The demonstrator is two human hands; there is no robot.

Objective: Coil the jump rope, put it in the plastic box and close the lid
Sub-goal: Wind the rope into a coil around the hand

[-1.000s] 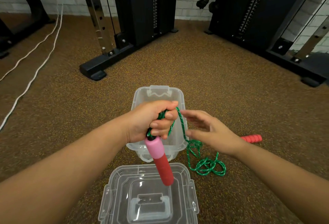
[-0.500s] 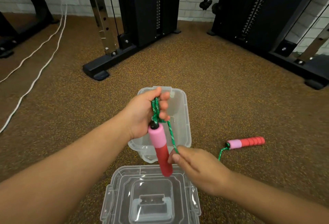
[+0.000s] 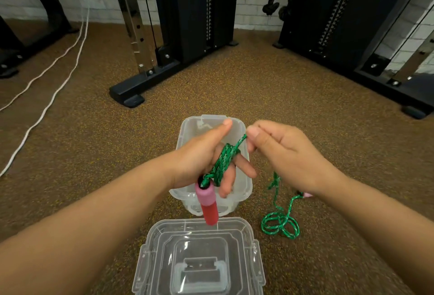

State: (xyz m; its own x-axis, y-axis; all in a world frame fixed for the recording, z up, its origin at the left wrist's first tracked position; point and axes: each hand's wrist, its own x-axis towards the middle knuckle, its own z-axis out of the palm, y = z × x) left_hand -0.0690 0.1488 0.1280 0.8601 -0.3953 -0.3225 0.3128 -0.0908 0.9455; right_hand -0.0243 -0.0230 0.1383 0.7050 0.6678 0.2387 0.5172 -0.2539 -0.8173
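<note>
The left hand (image 3: 199,161) is holding its fingers (image 3: 244,168) loosely spread, thumb pointing away, with several turns of the green rope (image 3: 224,161) lying across the palm and around the fingers. A red and pink handle (image 3: 207,203) is hanging from the heel of that hand, tip just above the lid (image 3: 199,259). The right hand (image 3: 286,156) is pinching the rope between thumb and forefinger, right beside the left fingertips, the other fingers curled in. From this hand the rope is dropping to a small tangle (image 3: 280,223) on the floor (image 3: 305,88). The second handle (image 3: 307,195) is mostly hiding behind the right wrist.

Both hands are working over the open clear box (image 3: 242,191), which is sitting on speckled brown rubber flooring. The lid is lying flat, nearer the person. Black gym machines (image 3: 187,13) are standing along a white brick wall (image 3: 70,1), and a white cable (image 3: 47,104) is trailing across the floor at left.

Half a second ago the right hand was low, near the handle's tip; now it is up beside the left fingertips, and the second handle, then in plain sight, is mostly covered.
</note>
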